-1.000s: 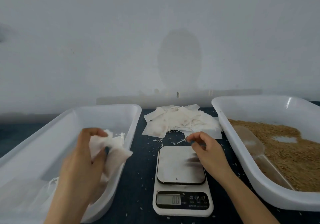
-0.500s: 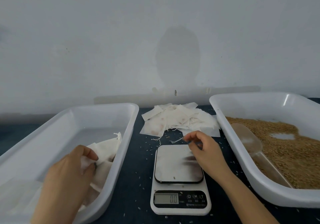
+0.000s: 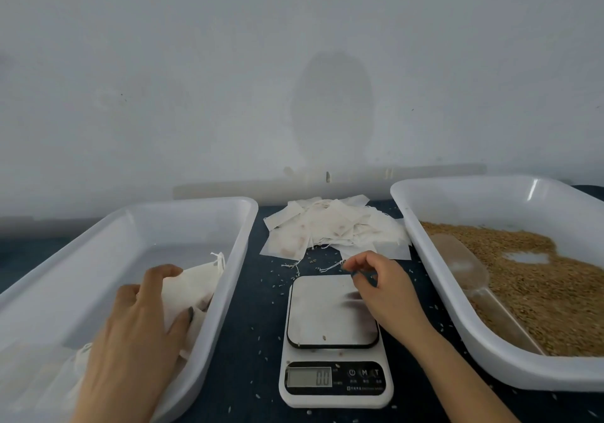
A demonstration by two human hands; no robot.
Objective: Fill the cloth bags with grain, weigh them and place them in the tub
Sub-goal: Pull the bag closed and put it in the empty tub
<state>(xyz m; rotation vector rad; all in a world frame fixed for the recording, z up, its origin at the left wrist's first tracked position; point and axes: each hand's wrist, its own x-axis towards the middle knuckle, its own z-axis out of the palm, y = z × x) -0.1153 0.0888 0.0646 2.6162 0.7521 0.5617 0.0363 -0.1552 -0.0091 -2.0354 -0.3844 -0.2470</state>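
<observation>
My left hand (image 3: pixel 137 334) lies spread on the filled bag (image 3: pixel 196 280) in the tub (image 3: pixel 98 259), lower left. My right hand (image 3: pixel 382 288), centre, pinches a drawstring (image 3: pixel 327 269) from the pile (image 3: pixel 336 229). Bags are soft and limp. Filled, they probably sag, so I grip at the tied neck.

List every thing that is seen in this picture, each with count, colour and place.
left tub: one, white, table's left
filled cloth bags: several, white, inside left tub
right tub: one, white, table's right
grain: heap, brown, inside right tub
scoop: one, translucent, on the grain
empty cloth bags: pile, white, behind the scale
scale: one, white, centre, reads 0.0
table: one, dark blue, strewn with loose grains
wall: one, pale grey, behind
left hand: one, rests on a filled bag
right hand: one, above the scale, pinches a drawstring
</observation>
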